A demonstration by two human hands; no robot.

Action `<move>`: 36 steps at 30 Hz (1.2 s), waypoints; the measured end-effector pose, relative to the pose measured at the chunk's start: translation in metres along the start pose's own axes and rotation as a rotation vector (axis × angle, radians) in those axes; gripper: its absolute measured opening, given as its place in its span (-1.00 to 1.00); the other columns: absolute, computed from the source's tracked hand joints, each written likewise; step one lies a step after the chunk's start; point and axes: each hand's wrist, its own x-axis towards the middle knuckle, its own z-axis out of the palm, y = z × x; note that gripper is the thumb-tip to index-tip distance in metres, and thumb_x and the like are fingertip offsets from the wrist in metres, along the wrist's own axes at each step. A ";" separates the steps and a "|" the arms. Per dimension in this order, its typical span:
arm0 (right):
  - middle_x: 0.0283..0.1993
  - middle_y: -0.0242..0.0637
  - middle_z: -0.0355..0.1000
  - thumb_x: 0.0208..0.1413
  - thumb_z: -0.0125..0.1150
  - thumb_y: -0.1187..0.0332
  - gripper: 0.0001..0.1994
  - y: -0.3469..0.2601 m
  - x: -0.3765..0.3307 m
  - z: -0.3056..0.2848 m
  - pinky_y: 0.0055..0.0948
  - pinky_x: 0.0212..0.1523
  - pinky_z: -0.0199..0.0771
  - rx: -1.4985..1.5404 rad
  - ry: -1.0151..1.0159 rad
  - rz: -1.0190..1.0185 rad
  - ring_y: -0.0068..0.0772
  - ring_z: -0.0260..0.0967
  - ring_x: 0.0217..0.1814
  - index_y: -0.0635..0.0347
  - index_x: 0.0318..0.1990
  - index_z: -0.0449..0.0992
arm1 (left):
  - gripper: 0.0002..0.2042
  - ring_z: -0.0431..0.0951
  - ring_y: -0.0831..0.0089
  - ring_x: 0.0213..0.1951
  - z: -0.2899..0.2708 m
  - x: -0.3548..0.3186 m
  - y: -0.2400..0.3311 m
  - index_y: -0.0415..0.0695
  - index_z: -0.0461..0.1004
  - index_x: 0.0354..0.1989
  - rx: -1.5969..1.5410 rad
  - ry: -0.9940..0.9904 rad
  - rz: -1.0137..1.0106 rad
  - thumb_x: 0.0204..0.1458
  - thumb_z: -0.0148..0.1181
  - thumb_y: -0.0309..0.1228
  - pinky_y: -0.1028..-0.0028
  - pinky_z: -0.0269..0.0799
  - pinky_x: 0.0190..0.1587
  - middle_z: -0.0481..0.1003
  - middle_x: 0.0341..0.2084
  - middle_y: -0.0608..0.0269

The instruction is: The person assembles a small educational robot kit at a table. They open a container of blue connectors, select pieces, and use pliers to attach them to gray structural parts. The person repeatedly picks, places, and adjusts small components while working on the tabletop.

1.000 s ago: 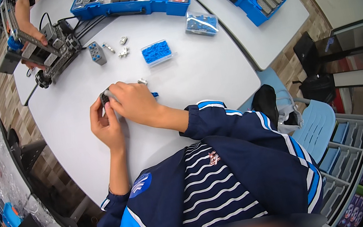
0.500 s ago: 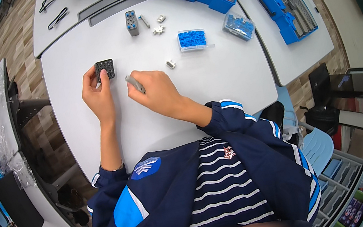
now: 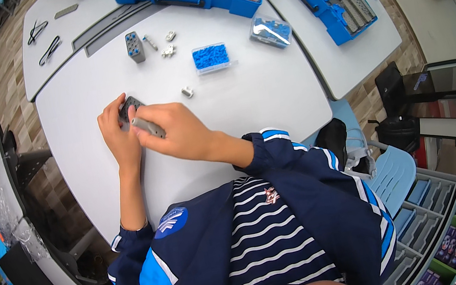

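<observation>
My left hand (image 3: 118,134) grips a dark grey block with rows of holes (image 3: 129,106) at the left of the white table (image 3: 267,89). My right hand (image 3: 180,128) is closed round a grey handle-like tool (image 3: 148,128), which lies right by the block. The right fingers partly cover the block, so whether the tool touches it cannot be made out. To the right lies a small white and grey connector (image 3: 187,92). Farther off stands a grey block with blue pins (image 3: 134,47), beside a thin grey piece (image 3: 150,43) and a white connector (image 3: 168,50).
An open clear box of small blue pins (image 3: 210,57) sits mid-table, with a clear box of blue parts (image 3: 271,32) to its right. Blue cases of parts (image 3: 197,0) stand at the far side. Black cable loops (image 3: 49,50) lie far left; a light blue chair (image 3: 393,177) stands at right.
My right hand has brought the grey tool leftward to the block, now overlapping it. The block is tilted more in my left hand. The whole view has shifted, moving the table items leftward.
</observation>
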 end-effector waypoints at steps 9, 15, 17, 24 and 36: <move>-0.32 0.09 0.51 0.28 0.04 0.26 -0.74 0.010 0.006 0.000 0.03 -0.29 0.40 -0.044 -0.041 0.213 0.21 0.47 -0.31 0.34 -0.20 0.41 | -0.74 0.53 0.40 -0.28 -0.004 -0.006 0.011 -0.31 0.58 -0.04 -0.496 -0.011 0.244 0.12 0.08 -0.73 0.45 0.44 -0.15 0.55 -0.33 0.13; -0.54 0.09 0.41 0.31 0.03 0.22 -0.69 0.020 0.006 -0.002 -0.04 -0.44 0.28 0.006 -0.094 0.377 0.09 0.40 -0.49 0.35 -0.30 0.35 | -0.77 0.57 0.48 -0.33 -0.001 -0.011 0.009 -0.31 0.59 -0.10 -0.576 -0.058 0.148 0.07 0.17 -0.73 0.52 0.44 -0.23 0.55 -0.36 0.16; -0.58 0.05 0.37 0.32 0.04 0.21 -0.69 0.024 0.007 -0.004 -0.11 -0.49 0.24 0.050 -0.106 0.389 -0.05 0.35 -0.57 0.35 -0.31 0.34 | -0.81 0.57 0.50 -0.37 -0.003 -0.010 0.008 -0.32 0.59 -0.13 -0.631 -0.067 0.109 0.08 0.20 -0.72 0.54 0.46 -0.26 0.56 -0.35 0.17; -0.58 -0.11 0.35 0.34 0.06 0.20 -0.67 0.039 0.005 0.004 -0.28 -0.55 0.19 0.139 -0.075 0.368 -0.38 0.25 -0.61 0.34 -0.32 0.33 | -0.86 0.59 0.49 -0.32 -0.008 -0.008 0.002 -0.33 0.59 -0.15 -0.730 -0.192 -0.035 0.13 0.23 -0.68 0.51 0.55 -0.25 0.55 -0.31 0.18; -0.54 -0.50 0.19 0.36 0.04 0.22 -0.73 0.057 0.011 0.008 -0.60 -0.64 0.02 1.183 -0.542 0.848 -0.69 0.04 -0.66 0.13 -0.39 0.30 | -0.48 0.55 0.01 -0.30 0.009 0.277 0.041 0.22 0.47 0.30 0.178 -0.167 0.461 0.14 0.01 -0.50 0.13 0.47 -0.06 0.48 -0.26 -0.07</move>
